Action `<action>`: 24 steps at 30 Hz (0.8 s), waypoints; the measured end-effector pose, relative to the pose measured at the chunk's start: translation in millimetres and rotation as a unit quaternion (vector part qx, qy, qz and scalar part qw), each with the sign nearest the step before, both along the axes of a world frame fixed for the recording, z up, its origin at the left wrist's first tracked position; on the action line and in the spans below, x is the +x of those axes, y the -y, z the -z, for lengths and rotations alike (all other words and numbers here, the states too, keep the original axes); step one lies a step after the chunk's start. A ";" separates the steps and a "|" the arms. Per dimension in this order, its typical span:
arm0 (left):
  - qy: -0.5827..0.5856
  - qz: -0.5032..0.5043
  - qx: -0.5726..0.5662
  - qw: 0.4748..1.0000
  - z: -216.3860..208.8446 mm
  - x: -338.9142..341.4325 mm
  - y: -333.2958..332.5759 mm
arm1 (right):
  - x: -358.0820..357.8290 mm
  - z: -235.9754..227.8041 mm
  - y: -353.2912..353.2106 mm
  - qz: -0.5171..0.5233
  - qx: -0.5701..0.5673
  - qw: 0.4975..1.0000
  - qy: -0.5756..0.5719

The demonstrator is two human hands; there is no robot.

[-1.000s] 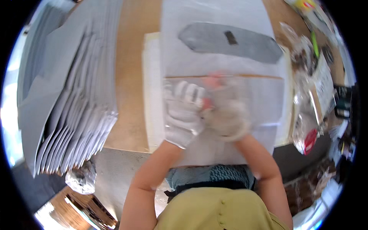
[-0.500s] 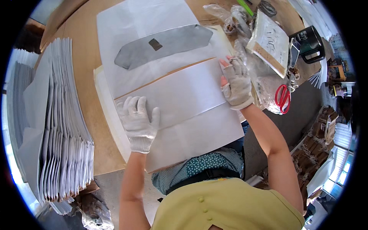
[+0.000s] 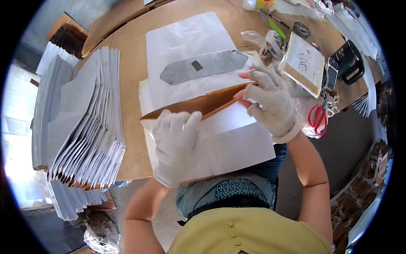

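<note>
On the brown surface, I see the white bag already gaping, gripped by the curled left hand and pinching right hand; the grey strip lies flat.

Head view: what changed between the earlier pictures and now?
The left hand and right hand, spread on the bag half a second ago, now grip its mouth's near edge, drawn off the far one, so the brown inside shows. The grey strip still lies beyond, the scissors to the right.
</note>
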State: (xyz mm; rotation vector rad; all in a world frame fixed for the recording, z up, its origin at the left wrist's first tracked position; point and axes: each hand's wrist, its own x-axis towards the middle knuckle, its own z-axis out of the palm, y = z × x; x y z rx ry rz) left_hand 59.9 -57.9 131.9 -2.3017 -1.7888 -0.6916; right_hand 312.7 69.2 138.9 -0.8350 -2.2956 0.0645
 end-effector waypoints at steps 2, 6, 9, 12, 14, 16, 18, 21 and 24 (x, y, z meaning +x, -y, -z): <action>-0.016 0.008 0.028 0.999 0.0 5.9 15.7 | -7.9 -13.7 4.9 -0.075 -0.020 0.997 -0.001; 0.016 0.078 -0.033 0.996 -16.9 30.8 47.3 | -0.7 -14.2 3.5 -0.024 -0.066 0.984 0.166; -0.007 0.110 -0.370 0.922 16.2 58.1 88.0 | 1.9 -15.4 17.2 -0.058 -0.098 0.974 0.194; -0.083 0.092 -0.425 0.897 36.7 47.8 50.0 | 27.6 -6.5 20.8 -0.012 -0.272 0.962 0.014; -0.107 0.048 -0.364 0.924 45.9 61.8 8.6 | 43.9 29.1 8.3 0.029 -0.356 0.916 -0.183; -0.169 0.132 -0.348 0.912 51.7 74.3 -34.1 | 66.1 63.6 8.0 0.067 -0.255 0.965 -0.012; -0.161 0.164 -0.359 0.905 43.1 99.5 -70.2 | 81.8 102.9 8.5 0.100 -0.164 0.977 0.098; -0.162 0.101 -0.513 0.837 50.3 121.3 -92.4 | 96.0 123.2 18.4 0.151 -0.185 0.966 0.103; -0.261 0.161 -0.413 0.858 116.9 101.8 -82.3 | 106.3 113.0 30.4 0.229 -0.276 0.931 0.070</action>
